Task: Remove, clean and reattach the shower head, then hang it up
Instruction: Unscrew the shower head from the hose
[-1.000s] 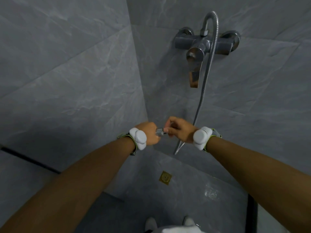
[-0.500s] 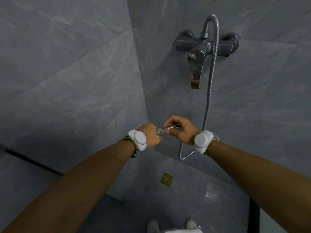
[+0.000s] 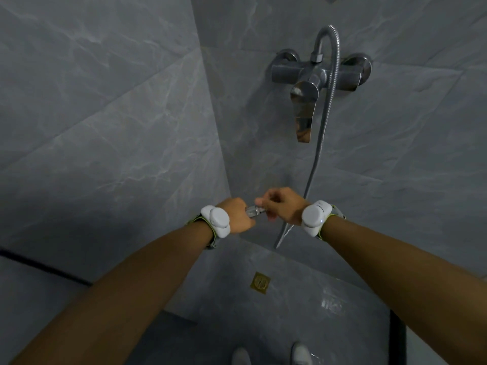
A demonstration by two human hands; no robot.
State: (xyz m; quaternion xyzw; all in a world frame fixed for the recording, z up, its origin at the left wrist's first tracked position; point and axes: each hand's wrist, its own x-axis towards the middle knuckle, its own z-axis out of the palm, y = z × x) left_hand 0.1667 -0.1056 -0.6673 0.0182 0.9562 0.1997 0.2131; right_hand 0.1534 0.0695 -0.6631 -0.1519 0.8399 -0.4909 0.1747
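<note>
Where the person stood, two pale shoe tips (image 3: 300, 353) showed at the bottom edge, on the grey floor tiles (image 3: 303, 299). Both bare forearms reached forward, each wrist wearing a white sensor band (image 3: 218, 221). The left hand (image 3: 235, 216) was curled into a fist around something I could not make out, its knuckles turned away from me. Just beside it, nearly touching, the right hand (image 3: 283, 206) had its fingers bent and pinched on the metal hose nut (image 3: 253, 210), a short chrome fitting showing in the gap between the two hands. The shower head itself was hidden, so I cannot say whether the left fist held its handle. Below the hands, a square brass floor drain (image 3: 260, 282) sat in the tiles, near the corner. From under the right hand the ribbed metal shower hose (image 3: 320, 143) dipped in a small loop, then climbed the far wall and arched over into the top of the chrome mixer tap (image 3: 320, 75), whose lever (image 3: 303, 114) pointed down.
</note>
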